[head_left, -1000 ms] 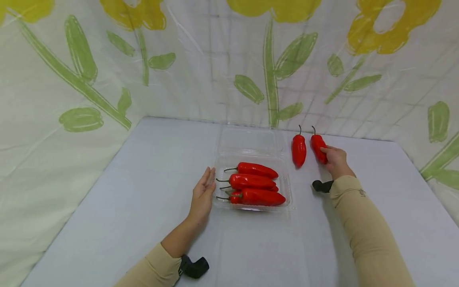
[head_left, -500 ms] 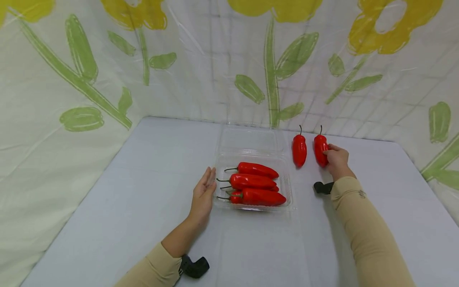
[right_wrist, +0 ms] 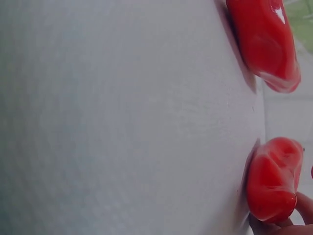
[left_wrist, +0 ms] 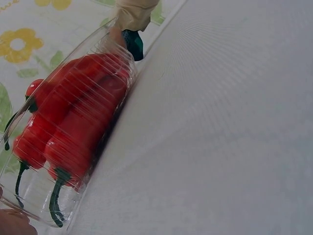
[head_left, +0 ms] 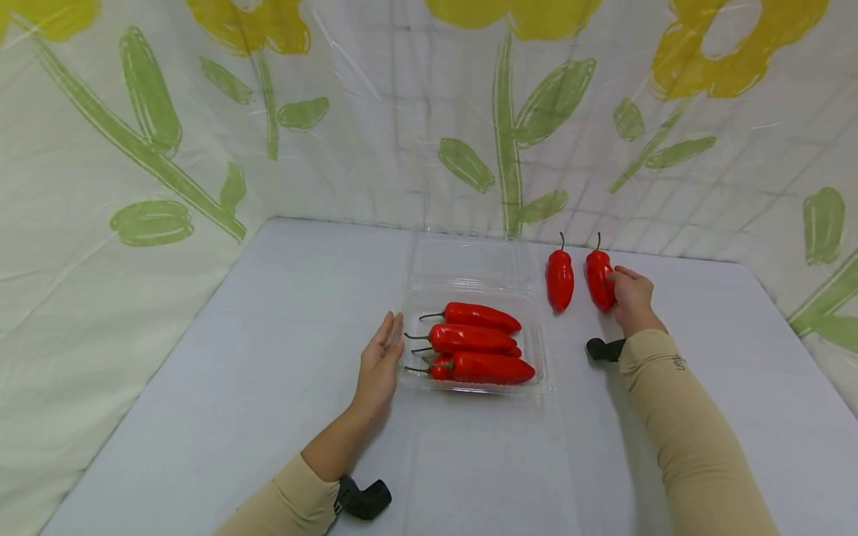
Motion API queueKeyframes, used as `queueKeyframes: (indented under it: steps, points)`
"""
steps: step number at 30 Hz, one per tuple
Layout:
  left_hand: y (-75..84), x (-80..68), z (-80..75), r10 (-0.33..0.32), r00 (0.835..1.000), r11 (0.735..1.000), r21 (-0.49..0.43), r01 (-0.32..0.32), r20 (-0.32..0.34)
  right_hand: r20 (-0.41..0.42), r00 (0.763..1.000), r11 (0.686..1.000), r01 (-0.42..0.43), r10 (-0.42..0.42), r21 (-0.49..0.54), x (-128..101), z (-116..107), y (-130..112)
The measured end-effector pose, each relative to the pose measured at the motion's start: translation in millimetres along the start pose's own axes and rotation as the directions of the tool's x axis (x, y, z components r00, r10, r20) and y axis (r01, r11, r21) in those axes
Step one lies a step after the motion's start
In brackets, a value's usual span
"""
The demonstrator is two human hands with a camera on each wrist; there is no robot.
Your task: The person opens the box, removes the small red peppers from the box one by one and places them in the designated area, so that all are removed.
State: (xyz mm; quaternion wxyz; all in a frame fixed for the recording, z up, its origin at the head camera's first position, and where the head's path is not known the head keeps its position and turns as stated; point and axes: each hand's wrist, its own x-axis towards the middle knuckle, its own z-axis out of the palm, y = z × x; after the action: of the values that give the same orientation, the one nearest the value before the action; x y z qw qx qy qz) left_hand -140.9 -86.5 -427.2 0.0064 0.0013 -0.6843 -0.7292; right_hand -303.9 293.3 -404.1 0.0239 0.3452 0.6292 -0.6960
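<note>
A clear plastic clamshell tray [head_left: 539,372] lies on the table, its lid [head_left: 469,260] folded back, with several red peppers [head_left: 479,350] in it, stems to the left. My left hand [head_left: 380,361] rests flat against the tray's left side, fingers straight. Through the tray wall [left_wrist: 98,49] the left wrist view shows the peppers [left_wrist: 73,122]. Two loose red peppers lie right of the tray, stems away from me. My right hand [head_left: 626,290] grips the right one [head_left: 599,277], also seen as the lower pepper [right_wrist: 271,178] in the right wrist view. The left one [head_left: 559,277] lies free [right_wrist: 264,39].
The table [head_left: 268,357] is covered in pale grey cloth. A flowered plastic sheet [head_left: 201,134] walls it in at the back and both sides. Black wrist mounts [head_left: 362,497] sit on both sleeves.
My right hand has turned the right loose pepper from a slant to straight, parallel to its neighbour, and shifted it slightly away from me. My left hand and the tray have stayed still.
</note>
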Motion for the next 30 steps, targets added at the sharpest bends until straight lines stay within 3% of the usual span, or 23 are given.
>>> queueKeyframes:
  steps: [5, 11, 14, 22, 26, 30]
  points:
    - [-1.0, 0.6, 1.5, -0.003, 1.0, 1.0, 0.002, 0.003, 0.0, -0.04, 0.998, 0.998, 0.04, -0.039, 0.043, -3, -1, 0]
    - [-1.0, 1.0, 1.9, -0.002, 1.0, 1.0, 0.007, 0.002, -0.004, -0.072, 0.984, 0.977, 0.154, -0.166, -0.151, -18, 0, -2]
    - [-1.4, 1.7, 1.0, -0.007, 1.0, 1.0, 0.013, 0.007, -0.01, -0.062, 0.976, 0.966, 0.198, -0.21, -0.165, -28, 4, -4]
    - [-2.0, 2.6, -0.5, -0.015, 1.0, 1.0, 0.014, 0.015, -0.014, 0.014, 0.985, 0.985, 0.17, -0.169, -0.041, -48, 17, -4]
    - [-1.1, 2.3, -0.5, -0.01, 1.0, 1.0, 0.008, 0.01, -0.012, 0.057, 0.975, 0.976, 0.214, -0.216, 0.035, -58, 23, -6]
    - [-0.5, 2.0, -0.1, -0.006, 1.0, 1.0, 0.001, 0.006, -0.013, 0.157, 0.955, 0.961, 0.228, -0.253, 0.157, -71, 28, -10]
